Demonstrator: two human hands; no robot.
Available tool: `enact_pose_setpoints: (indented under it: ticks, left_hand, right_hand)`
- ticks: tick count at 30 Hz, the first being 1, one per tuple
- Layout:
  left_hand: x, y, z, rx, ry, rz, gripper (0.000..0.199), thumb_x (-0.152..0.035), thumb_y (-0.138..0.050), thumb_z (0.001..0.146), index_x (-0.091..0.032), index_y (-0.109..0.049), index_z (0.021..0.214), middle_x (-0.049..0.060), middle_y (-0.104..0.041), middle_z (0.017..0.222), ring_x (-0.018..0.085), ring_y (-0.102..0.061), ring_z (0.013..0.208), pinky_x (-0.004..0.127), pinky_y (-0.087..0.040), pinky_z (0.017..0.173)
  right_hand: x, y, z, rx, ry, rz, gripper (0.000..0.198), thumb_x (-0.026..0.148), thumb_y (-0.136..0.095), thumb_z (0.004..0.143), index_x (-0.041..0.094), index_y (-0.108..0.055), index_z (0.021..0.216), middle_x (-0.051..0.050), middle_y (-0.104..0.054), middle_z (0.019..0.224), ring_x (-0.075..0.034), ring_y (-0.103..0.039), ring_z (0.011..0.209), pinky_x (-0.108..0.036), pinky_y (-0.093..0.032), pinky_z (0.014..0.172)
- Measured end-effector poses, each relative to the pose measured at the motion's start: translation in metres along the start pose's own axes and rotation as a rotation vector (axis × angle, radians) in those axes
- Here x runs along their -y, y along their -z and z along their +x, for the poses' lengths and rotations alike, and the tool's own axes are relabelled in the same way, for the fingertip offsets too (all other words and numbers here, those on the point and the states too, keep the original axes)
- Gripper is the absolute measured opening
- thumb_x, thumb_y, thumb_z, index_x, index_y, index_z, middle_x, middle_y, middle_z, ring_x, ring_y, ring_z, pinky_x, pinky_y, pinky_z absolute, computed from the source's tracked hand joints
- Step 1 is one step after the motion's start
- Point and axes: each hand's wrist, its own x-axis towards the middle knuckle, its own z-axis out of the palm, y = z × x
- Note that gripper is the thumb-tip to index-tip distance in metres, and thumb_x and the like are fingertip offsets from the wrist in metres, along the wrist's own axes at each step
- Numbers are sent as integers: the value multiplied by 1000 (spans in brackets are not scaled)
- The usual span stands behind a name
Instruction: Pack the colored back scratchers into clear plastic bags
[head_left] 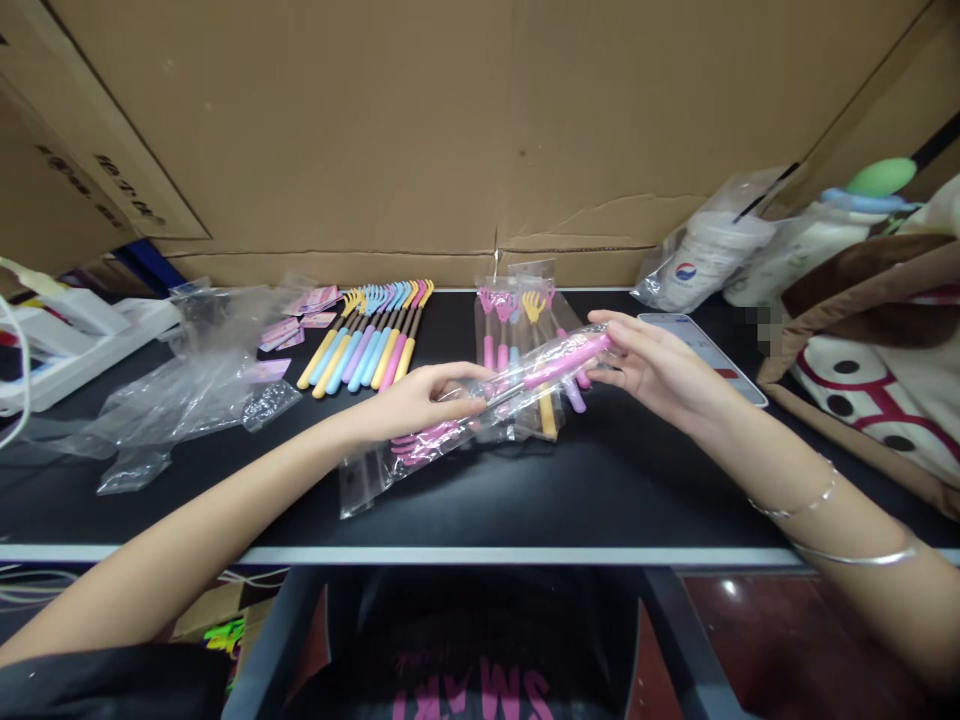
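A pink back scratcher (566,361) in a clear plastic bag lies slantwise between my hands above the black table. My left hand (431,402) pinches its metal shaft through the bag, near the pink claw (427,440) at the lower left. At the upper right, my right hand (649,365) has its fingers closed round the handle's end. Behind it lie several bagged back scratchers (534,305), partly covered. To the left, several unbagged back scratchers (367,350) with yellow, blue, purple and pink handles lie side by side.
Crumpled clear bags (187,370) and pink cards (281,330) lie at the left, by a white power strip (112,340). A phone (705,350), a bagged cup (712,255), a bottle (832,245) and a brown-and-white cloth bag (870,340) are at the right. Cardboard (360,130) walls the back.
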Motion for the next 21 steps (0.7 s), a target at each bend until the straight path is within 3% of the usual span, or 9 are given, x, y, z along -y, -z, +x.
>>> enact_pose_setpoints:
  ticks: [4, 10, 14, 21]
  left_hand:
    - [-4, 1, 0, 107, 44, -205, 46, -40, -56, 90, -17, -57, 130, 6, -69, 88, 13, -63, 72, 27, -53, 69]
    - [-10, -1, -1, 171, 55, -258, 33, -35, -60, 86, -15, -65, 112, 6, -67, 90, 12, -61, 72, 26, -54, 68]
    - [-9, -2, -2, 191, 32, -242, 23, -34, -60, 87, -15, -64, 100, 2, -64, 81, 10, -59, 67, 25, -52, 68]
    - [-6, 0, -2, 79, -15, -12, 31, -37, -59, 87, -16, -61, 109, 1, -67, 83, 13, -62, 69, 26, -51, 68]
  right_hand:
    - [1, -1, -1, 2, 14, -13, 17, 30, -62, 86, 25, -67, 102, -2, -71, 96, -14, -69, 82, -31, -61, 80]
    - [-2, -3, -1, 0, 7, -1, 21, 32, -64, 85, 26, -68, 105, -2, -70, 114, -14, -69, 92, -29, -61, 80]
    - [-9, -4, 2, -10, -44, 17, 20, 30, -64, 86, 26, -70, 104, -1, -72, 107, -11, -69, 86, -25, -61, 76]
    - [-11, -6, 3, 40, 1, -35, 21, 43, -66, 84, 23, -67, 91, -2, -71, 90, -13, -69, 78, -28, -60, 73]
